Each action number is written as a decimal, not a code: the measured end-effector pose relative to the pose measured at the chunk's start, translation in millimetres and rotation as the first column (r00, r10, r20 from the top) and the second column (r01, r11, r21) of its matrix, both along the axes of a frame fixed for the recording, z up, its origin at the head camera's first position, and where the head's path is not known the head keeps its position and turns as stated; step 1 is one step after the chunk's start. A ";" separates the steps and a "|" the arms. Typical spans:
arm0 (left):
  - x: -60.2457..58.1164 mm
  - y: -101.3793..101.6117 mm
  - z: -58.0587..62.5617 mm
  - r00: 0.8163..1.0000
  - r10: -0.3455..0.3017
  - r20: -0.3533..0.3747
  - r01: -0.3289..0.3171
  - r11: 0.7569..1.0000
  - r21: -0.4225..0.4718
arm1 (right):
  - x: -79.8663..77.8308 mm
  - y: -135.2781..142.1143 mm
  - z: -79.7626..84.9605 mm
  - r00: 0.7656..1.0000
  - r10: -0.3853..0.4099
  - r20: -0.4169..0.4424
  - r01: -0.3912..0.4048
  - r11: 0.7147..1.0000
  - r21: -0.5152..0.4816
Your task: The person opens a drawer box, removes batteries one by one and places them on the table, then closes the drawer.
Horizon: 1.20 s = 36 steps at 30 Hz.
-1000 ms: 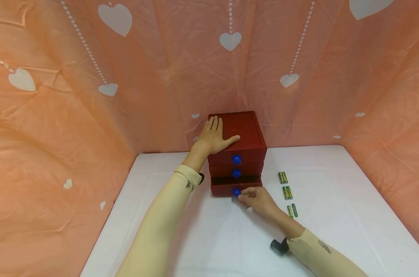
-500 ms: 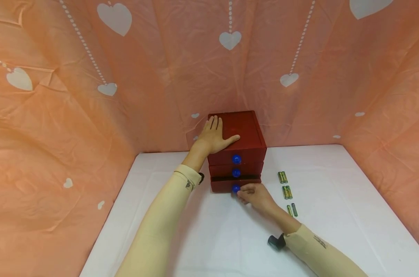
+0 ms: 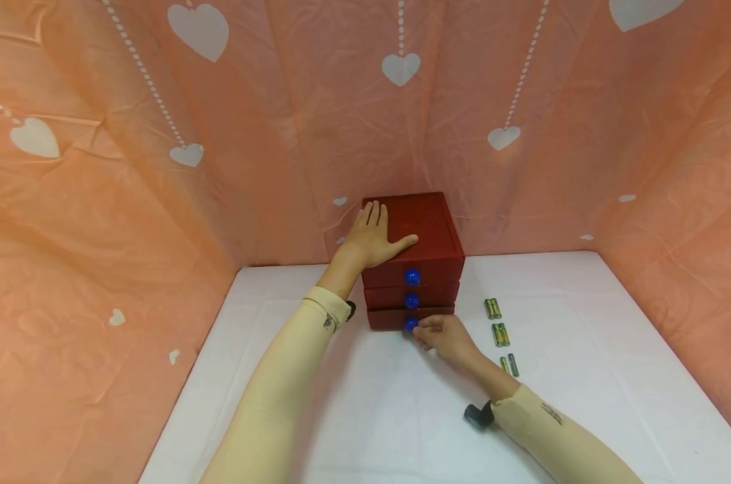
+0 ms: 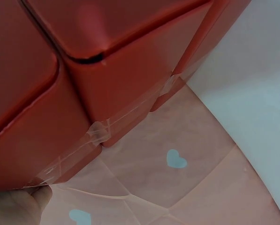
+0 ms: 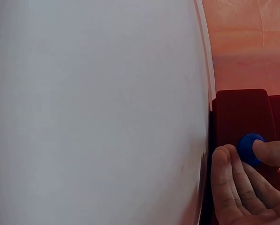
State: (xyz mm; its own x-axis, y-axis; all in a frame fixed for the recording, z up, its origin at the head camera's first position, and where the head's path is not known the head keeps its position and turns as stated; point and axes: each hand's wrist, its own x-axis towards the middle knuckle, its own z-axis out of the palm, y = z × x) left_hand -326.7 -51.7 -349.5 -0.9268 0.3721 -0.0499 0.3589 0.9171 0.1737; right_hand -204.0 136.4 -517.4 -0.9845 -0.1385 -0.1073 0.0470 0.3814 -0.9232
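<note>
A small dark red drawer cabinet (image 3: 422,225) with three drawers stands at the back of the table, each drawer bearing a round blue knob. My left hand (image 3: 371,238) lies flat on its top, fingers spread and thumb pointing right; part of that hand (image 4: 18,206) shows at the lower left of the left wrist view. At the bottom drawer (image 3: 385,320), my right hand (image 3: 450,339) pinches the blue knob (image 5: 248,149), thumb against it and the other fingers stretched out beside it. The drawer's front sits almost flush with those above.
Pairs of green-gold batteries (image 3: 501,335) lie in a column on the white table (image 3: 377,417), right of the cabinet. An orange cloth (image 3: 317,121) with white hearts hangs behind and on both sides. Clear tape (image 4: 100,131) crosses the cabinet's side.
The bottom drawer has slid inward, its dark gap narrowing to a thin line. My right hand has moved away from me with the knob; my left hand has stayed on the cabinet top.
</note>
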 end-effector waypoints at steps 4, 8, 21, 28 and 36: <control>0.4 -0.1 0.5 1.000 0.000 -0.002 0.000 1.000 -0.002 | -3.2 0.6 -0.3 1.000 0.001 -0.004 -0.001 1.000 0.006; 0.8 -0.2 0.7 1.000 0.003 -0.005 -0.003 1.000 0.000 | -5.8 0.4 -1.3 1.000 0.002 -0.013 -0.002 1.000 -0.006; 1.1 0.2 -0.4 1.000 0.004 -0.016 -0.003 1.000 0.014 | -11.1 -2.7 -2.7 1.000 -0.025 -0.014 0.025 0.999 -0.034; 1.0 0.0 0.0 1.000 0.002 -0.021 -0.001 1.000 0.010 | -11.8 -2.8 -1.9 0.999 -0.048 0.010 0.048 0.998 -0.045; 2.2 -0.1 1.5 1.000 0.006 -0.007 -0.006 1.000 0.008 | -12.1 -3.4 -2.6 0.997 -0.072 0.026 0.073 0.996 -0.049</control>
State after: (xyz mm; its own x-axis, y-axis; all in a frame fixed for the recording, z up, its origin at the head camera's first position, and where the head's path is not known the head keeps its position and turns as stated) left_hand -324.5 -51.8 -348.0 -0.9294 0.3668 -0.0404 0.3545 0.9178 0.1788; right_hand -216.1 133.0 -520.0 -0.9894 -0.0723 -0.1261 0.0956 0.3292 -0.9394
